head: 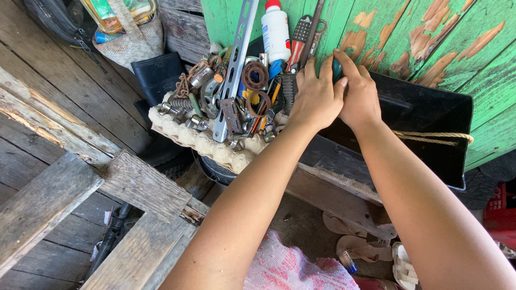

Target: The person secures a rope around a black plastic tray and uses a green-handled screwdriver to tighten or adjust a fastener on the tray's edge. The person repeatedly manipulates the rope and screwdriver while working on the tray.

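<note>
Weathered grey wood fills the left of the frame, where I see rough planks (51,193) crossing over a board floor, and in the upper left a woven bag (131,40) stuffed with bottles. Moving right, just left of centre near the top, a pulp egg tray (207,145) sits heaped with rusty hardware: springs, washers, a brown rubber ring (255,75), and a long perforated metal bar (235,70) leaning up against the wall. A white bottle with a red cap (275,29) stands at the top edge behind the heap. At upper centre I find the thing both hands are on, a dark teal rounded handle (336,69); only a small glossy sliver of it shows between the fingers, and I cannot tell what tool it belongs to. My left hand (316,96) is curled narrow around it from the left, fingers folded over the top. My right hand (361,94) presses against it from the right, thumb and forefinger pinched on the handle, the two hands touching. Beneath them sits a black plastic tub (424,118) with a yellow rope (432,137) across it, against the peeling green plank wall (441,37) in the upper right.
</note>
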